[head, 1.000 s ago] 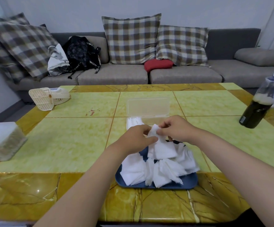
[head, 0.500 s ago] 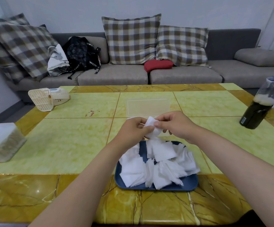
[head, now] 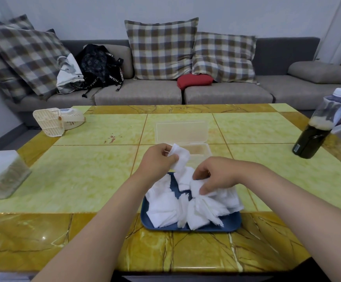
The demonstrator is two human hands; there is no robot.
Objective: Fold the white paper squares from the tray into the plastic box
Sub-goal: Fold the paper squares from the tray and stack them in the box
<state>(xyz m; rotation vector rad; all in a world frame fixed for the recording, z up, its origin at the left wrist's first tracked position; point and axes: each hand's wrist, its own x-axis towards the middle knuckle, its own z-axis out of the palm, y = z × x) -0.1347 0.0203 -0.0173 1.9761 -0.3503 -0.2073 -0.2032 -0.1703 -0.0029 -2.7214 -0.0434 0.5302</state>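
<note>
Head view puts us over a yellow-green marble-patterned table. Our left hand is raised just in front of the clear rectangular plastic box, whose hinged lid lies open behind it. Thumb and fingers of that hand are clamped on a folded white paper square, held at the box's near left corner; it does not look to be inside yet.

Our right hand is down on the heap of loose white paper squares in the shallow dark blue plastic tray. Its thumb and curled fingers pinch a topmost square.

We judge the step to be the hand-off between two cycles: one piece folded and ready to go in, the next being taken up. Many squares are left, so much of the work remains; we cannot tell how full the box is.

Next, we should carry the folded piece over the opening, lay it down flat so the fold holds, and let go. The right hand must lift only one sheet from the overlapping heap.
</note>
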